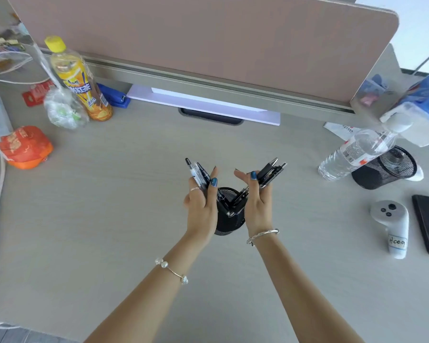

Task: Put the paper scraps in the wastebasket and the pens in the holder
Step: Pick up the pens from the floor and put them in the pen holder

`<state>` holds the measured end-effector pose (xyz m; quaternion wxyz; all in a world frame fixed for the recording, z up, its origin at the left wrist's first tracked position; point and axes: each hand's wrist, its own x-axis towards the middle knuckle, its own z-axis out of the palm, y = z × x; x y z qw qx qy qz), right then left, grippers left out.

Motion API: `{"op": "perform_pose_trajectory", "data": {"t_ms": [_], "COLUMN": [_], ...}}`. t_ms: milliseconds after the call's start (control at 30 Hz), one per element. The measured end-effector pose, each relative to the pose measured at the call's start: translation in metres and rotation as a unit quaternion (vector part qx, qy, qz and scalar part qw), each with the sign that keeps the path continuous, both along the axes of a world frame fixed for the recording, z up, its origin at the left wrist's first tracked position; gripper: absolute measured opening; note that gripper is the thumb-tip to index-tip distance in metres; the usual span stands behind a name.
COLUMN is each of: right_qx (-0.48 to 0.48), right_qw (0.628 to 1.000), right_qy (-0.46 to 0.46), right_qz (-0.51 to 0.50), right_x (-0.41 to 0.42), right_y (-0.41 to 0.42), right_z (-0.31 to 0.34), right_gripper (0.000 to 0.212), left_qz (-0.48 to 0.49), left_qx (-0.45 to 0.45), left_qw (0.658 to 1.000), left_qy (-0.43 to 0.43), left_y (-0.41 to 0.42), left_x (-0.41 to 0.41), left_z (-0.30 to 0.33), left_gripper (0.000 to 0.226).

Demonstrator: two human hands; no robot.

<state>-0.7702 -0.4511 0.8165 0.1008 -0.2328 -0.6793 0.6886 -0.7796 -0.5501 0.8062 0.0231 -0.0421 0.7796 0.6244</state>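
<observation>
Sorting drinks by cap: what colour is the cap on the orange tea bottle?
Yellow cap, clearest in the head view.

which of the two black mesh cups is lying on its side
The mesh cup at the right, beside the clear water bottle, lies tipped over. The mesh pen holder between the hands stands upright with pens in it.

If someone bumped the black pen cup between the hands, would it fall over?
Probably fairly easily. The pen holder is thin wire mesh, so it likely weighs little. The pens lean far out past its rim, which would make it top-heavy. Right now the left hand and right hand flank it and would likely steady it.
</observation>
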Motion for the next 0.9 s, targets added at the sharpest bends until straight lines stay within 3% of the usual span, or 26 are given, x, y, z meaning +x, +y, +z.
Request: {"op": "perform_pose_trajectory", "data": {"t_ms": [167, 267, 400, 600, 733, 900], "right_qx": [-0.013, -0.020, -0.023, -0.036, -0.043, -0.036], "right_qw": [0.998, 0.994, 0.993, 0.992, 0.992, 0.990], "right_qy": [-0.018, -0.017, -0.002, -0.004, 0.002, -0.023], "right_qz": [0.052, 0.103, 0.112, 0.118, 0.120, 0.131], "right_x": [0.010, 0.022, 0.029, 0.030, 0.033, 0.035], "right_y": [-0.003, -0.002, 0.001, 0.006, 0.008, 0.013], "right_z": [-0.027, -0.031, -0.032, -0.034, -0.031, -0.028], "right_gripper": [0.040, 0.052, 0.060, 0.060, 0.045, 0.041], "left_qz": [0.018, -0.003, -0.036, -0.032, -0.031, -0.033], "left_qx": [-0.020, 0.056, 0.075, 0.074, 0.085, 0.095], "left_qw": [0.998, 0.997, 0.996, 0.996, 0.995, 0.995], "left_qy": [-0.056, -0.054, -0.033, -0.046, -0.033, -0.018], "left_y": [-0.003, -0.012, -0.021, -0.022, -0.018, -0.015], "left_x": [0.007, 0.013, 0.013, 0.013, 0.019, 0.023], "left_z": [-0.024, -0.031, -0.036, -0.029, -0.024, -0.019], "left_gripper": [0.041, 0.059, 0.044, 0.045, 0.056, 0.050]}}
